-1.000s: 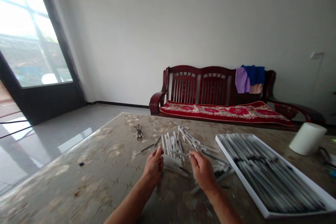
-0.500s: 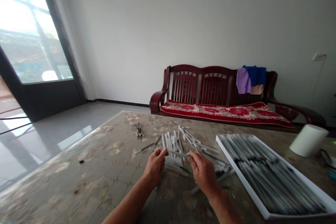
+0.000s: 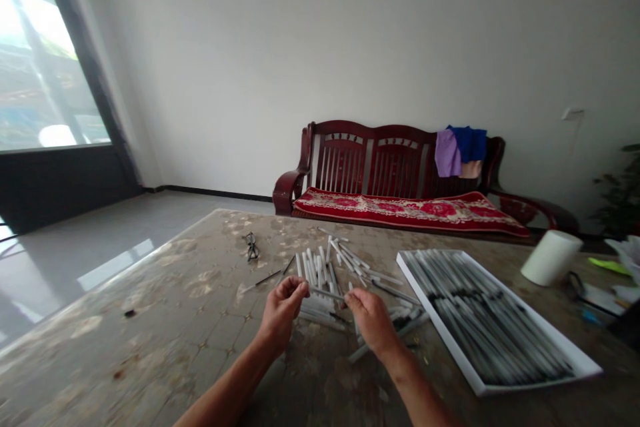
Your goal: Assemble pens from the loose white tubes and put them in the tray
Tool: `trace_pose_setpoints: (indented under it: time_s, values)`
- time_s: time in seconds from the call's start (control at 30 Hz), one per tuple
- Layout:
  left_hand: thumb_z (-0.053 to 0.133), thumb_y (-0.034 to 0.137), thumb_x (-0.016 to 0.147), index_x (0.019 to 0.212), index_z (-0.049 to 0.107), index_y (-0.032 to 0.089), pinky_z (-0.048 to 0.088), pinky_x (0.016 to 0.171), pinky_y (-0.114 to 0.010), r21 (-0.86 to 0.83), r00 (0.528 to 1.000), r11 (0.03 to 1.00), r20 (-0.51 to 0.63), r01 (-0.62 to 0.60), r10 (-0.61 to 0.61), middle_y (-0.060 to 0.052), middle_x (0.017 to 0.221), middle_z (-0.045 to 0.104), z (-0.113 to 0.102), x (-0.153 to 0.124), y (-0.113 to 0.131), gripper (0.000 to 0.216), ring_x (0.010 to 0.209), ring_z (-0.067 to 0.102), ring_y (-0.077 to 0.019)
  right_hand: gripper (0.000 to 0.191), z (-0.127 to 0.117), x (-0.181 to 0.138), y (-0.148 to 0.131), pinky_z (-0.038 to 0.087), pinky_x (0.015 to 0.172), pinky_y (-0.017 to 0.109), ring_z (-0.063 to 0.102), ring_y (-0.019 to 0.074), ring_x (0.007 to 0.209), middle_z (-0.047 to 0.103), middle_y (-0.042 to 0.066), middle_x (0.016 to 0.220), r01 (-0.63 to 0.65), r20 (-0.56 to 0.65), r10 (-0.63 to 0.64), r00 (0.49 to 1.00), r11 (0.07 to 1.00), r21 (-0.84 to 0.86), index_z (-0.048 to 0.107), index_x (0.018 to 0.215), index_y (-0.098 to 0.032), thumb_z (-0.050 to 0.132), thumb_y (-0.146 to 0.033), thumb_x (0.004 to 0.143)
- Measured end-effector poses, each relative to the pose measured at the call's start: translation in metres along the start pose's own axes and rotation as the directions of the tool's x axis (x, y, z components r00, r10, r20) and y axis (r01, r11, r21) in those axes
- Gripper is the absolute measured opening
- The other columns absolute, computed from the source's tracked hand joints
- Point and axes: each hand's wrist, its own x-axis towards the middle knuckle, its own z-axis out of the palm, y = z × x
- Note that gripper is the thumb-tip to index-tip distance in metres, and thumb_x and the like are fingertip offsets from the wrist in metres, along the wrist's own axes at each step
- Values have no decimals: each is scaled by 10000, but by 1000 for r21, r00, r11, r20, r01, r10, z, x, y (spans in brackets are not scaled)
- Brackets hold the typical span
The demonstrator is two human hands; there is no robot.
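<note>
Between my two hands a slim grey pen [image 3: 327, 293] is stretched roughly level above the table. My left hand [image 3: 281, 315] pinches one end with thumb and fingers. The other end is closed in the fingertips of my right hand [image 3: 373, 321]. Just beyond and under the pen lie several short white tubes [image 3: 313, 268], which look like pen caps. More clear pen barrels [image 3: 320, 319] lie loose below it. A shallow white box [image 3: 586, 365] to the right of my right hand holds many translucent pens with dark parts.
Dark-framed glasses [image 3: 251, 247] and thin dark rods [image 3: 267, 278] lie left of the tubes. A white roll [image 3: 550, 258] stands behind the box. Across the patterned table [image 3: 175, 320] is a red wooden bench [image 3: 395, 163] with cloths over its back.
The view has turned slightly to the right, so everything sits further left. Both hands keep hold of the pen in nearly the same pose.
</note>
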Motion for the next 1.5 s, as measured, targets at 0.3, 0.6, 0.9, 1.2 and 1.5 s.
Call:
trace_pose_setpoints:
  time_s: [0.3,0.6,0.9,1.2,1.5]
  values:
    - [657,671,678,1012,655,192,220,372,-184,61,1000,998,4,-2,2,55,624,570,-8,-2,-7,585,382,309,-56,145,-35,5,-21,413,683,218,659,169,789,741,3,808,111,113,-88,990,970,-216,751,783,-255,614,-210,799]
    - [564,507,825,710,683,236,453,589,-228,592,898,703,409,-395,160,21,566,646,-14,-9,-20,317,556,603,-162,195,-196,-27,38,418,700,250,685,214,907,754,70,963,-337,-264,214,941,678,-653,732,941,-226,563,-244,845]
    - [465,417,909,821,681,231,447,625,-227,678,842,551,532,-486,89,-2,696,715,-15,-12,-20,298,621,651,-165,201,-246,-69,83,365,616,277,690,243,900,744,72,960,-496,-317,465,827,336,-800,698,922,-244,513,-308,878]
    - [438,353,950,725,637,207,383,611,-225,635,713,443,701,-632,12,-12,686,667,-9,-24,-17,334,642,620,-152,236,-163,-34,32,414,741,233,668,179,913,742,42,989,-158,-54,179,982,638,-754,724,958,-247,491,-243,919]
    - [460,290,941,713,626,195,350,592,-230,606,678,436,735,-665,12,-17,691,661,-7,-29,-13,298,630,593,-141,94,-48,14,5,448,784,269,619,219,991,716,68,940,333,414,13,910,572,-749,717,804,-199,636,-154,825]
